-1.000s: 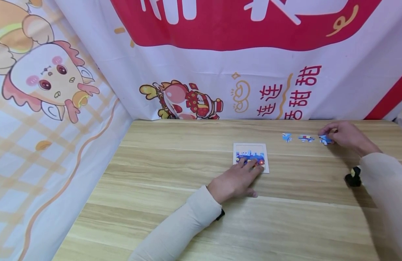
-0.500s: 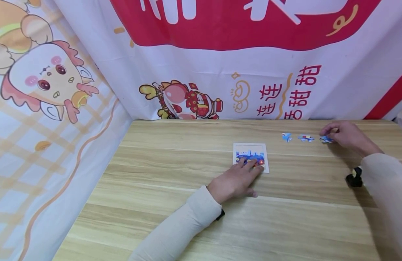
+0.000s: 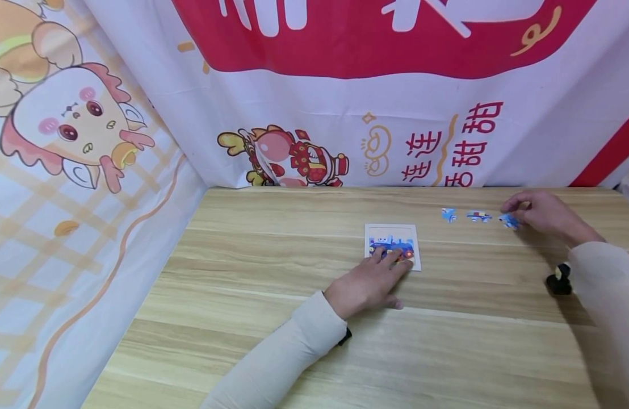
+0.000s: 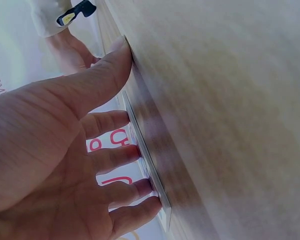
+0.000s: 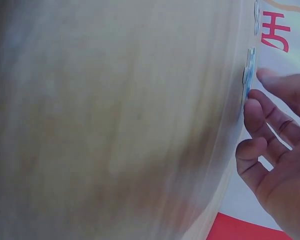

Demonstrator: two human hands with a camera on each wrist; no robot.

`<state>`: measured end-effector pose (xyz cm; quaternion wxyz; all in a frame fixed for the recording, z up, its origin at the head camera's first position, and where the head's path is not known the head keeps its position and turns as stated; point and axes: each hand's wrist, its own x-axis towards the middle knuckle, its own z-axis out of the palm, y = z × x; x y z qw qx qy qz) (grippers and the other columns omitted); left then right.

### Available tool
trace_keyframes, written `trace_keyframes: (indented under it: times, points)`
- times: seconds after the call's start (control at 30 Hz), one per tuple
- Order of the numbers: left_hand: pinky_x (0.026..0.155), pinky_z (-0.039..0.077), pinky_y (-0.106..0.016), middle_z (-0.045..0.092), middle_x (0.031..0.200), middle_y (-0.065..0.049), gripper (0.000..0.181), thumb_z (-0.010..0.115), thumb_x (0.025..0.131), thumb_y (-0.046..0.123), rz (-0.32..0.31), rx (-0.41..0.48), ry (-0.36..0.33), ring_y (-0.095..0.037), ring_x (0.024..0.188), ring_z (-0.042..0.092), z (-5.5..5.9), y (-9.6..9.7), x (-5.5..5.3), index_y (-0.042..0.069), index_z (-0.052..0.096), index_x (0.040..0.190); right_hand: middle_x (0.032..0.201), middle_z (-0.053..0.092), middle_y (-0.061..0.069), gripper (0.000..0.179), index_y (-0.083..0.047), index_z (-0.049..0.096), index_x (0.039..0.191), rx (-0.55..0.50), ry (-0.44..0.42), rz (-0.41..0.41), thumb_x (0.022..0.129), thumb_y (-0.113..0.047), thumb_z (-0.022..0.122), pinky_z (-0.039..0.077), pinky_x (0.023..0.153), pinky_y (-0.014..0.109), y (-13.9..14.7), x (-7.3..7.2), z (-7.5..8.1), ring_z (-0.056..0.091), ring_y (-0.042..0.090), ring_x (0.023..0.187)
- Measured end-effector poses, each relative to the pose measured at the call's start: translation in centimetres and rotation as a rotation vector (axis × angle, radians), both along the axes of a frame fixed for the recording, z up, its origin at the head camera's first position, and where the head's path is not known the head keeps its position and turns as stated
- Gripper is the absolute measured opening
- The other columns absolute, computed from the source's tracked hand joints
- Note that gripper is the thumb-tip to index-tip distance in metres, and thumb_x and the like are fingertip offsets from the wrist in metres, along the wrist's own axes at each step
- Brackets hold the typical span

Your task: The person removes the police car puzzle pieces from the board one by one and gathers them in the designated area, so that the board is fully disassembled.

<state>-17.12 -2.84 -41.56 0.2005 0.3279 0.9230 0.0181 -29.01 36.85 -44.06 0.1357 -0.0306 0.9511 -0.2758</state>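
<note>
My left hand rests with spread fingers on the lower part of a small white-framed jigsaw puzzle. Its picture, partly covered by the fingers, shows a blue vehicle with a red wheel. In the left wrist view, the fingertips press along the near side of the thin frame. Farther right, my right hand has thumb and curled fingers at a blue puzzle piece, pinching it at the table surface. The right wrist view shows that piece edge-on by the fingertips.
Two more puzzle pieces lie left of the right hand: a blue one with a wheel and a light blue one. A printed cloth hangs along the back edge of the wooden table, and another cloth covers the left side.
The blue piece at my right hand has turned in place on the table. The right forearm has shifted slightly right; my left hand and the framed puzzle stay put.
</note>
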Motion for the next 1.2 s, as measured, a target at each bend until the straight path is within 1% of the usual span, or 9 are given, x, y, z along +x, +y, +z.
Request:
trace_keyframes:
  times: [0.13,0.23,0.37,0.47,0.6,0.7,0.83,1.03,1.2]
  points:
    - [0.129,0.030,-0.045,0.023,0.176,-0.004,0.079,0.070,0.098,0.047,0.001,0.003,0.005,-0.034,0.162,0.021,0.01,0.02,0.03,0.025,0.033,0.165,0.131,0.053,0.032,0.034,0.008,0.063,0.132,-0.002,-0.016,0.033,0.101,-0.004,0.061,0.051,0.082,0.041,0.14,-0.06,-0.04,0.047,0.043,0.111]
    - [0.129,0.030,-0.045,0.023,0.176,-0.004,0.079,0.070,0.098,0.046,0.004,0.009,0.000,-0.034,0.162,0.021,0.03,0.02,0.04,0.024,0.034,0.165,0.130,0.055,0.033,0.033,0.008,0.063,0.131,-0.002,-0.023,0.051,0.100,-0.004,0.063,0.052,0.085,0.048,0.26,-0.09,-0.12,0.047,0.044,0.111]
    - [0.130,0.029,-0.046,0.022,0.176,-0.004,0.079,0.070,0.098,0.046,0.004,0.013,-0.006,-0.034,0.162,0.021,0.09,0.01,0.06,0.025,0.034,0.165,0.127,0.054,0.034,0.032,0.010,0.060,0.130,0.006,-0.035,0.033,0.100,-0.004,0.061,0.049,0.091,0.060,0.20,-0.09,-0.10,0.047,0.047,0.112]
    - [0.130,0.029,-0.046,0.022,0.176,-0.004,0.079,0.070,0.098,0.046,0.004,0.017,-0.009,-0.034,0.162,0.020,0.16,0.00,0.08,0.025,0.033,0.165,0.126,0.054,0.035,0.033,0.010,0.058,0.130,0.011,-0.041,0.015,0.101,-0.005,0.060,0.048,0.093,0.063,0.11,-0.04,-0.03,0.047,0.048,0.111]
    - [0.130,0.029,-0.045,0.022,0.176,-0.004,0.079,0.070,0.098,0.047,0.003,0.014,-0.011,-0.033,0.163,0.020,0.16,-0.02,0.10,0.025,0.033,0.165,0.124,0.055,0.035,0.032,0.011,0.057,0.129,0.008,-0.036,0.013,0.102,-0.006,0.060,0.049,0.089,0.057,0.12,0.08,0.07,0.048,0.046,0.108]
    - [0.130,0.029,-0.045,0.022,0.176,-0.004,0.079,0.070,0.098,0.047,0.005,0.012,-0.011,-0.033,0.163,0.020,0.12,-0.02,0.09,0.025,0.033,0.165,0.120,0.057,0.034,0.030,0.012,0.058,0.127,0.008,-0.019,0.022,0.102,-0.005,0.059,0.051,0.083,0.047,0.19,0.12,0.05,0.050,0.044,0.104]
    - [0.130,0.029,-0.045,0.022,0.176,-0.004,0.079,0.070,0.098,0.047,0.008,0.013,-0.008,-0.033,0.163,0.020,0.11,0.02,0.07,0.025,0.033,0.165,0.116,0.058,0.032,0.029,0.011,0.060,0.124,0.009,-0.004,0.025,0.101,-0.005,0.060,0.050,0.075,0.034,0.31,0.12,-0.05,0.051,0.041,0.101]
    - [0.130,0.029,-0.046,0.022,0.176,-0.004,0.080,0.070,0.098,0.047,0.009,0.015,-0.002,-0.034,0.163,0.020,-0.03,0.01,0.05,0.025,0.033,0.165,0.116,0.058,0.032,0.028,0.011,0.059,0.123,0.005,-0.009,0.016,0.101,-0.005,0.059,0.051,0.074,0.034,0.36,0.15,-0.03,0.053,0.040,0.099]
    - [0.130,0.028,-0.046,0.021,0.176,-0.004,0.080,0.070,0.098,0.047,0.016,0.012,-0.012,-0.034,0.163,0.019,-0.08,0.03,0.09,0.026,0.032,0.166,0.115,0.058,0.032,0.029,0.011,0.059,0.124,0.004,-0.019,0.019,0.102,-0.007,0.061,0.051,0.073,0.032,0.42,0.14,0.03,0.053,0.039,0.097]
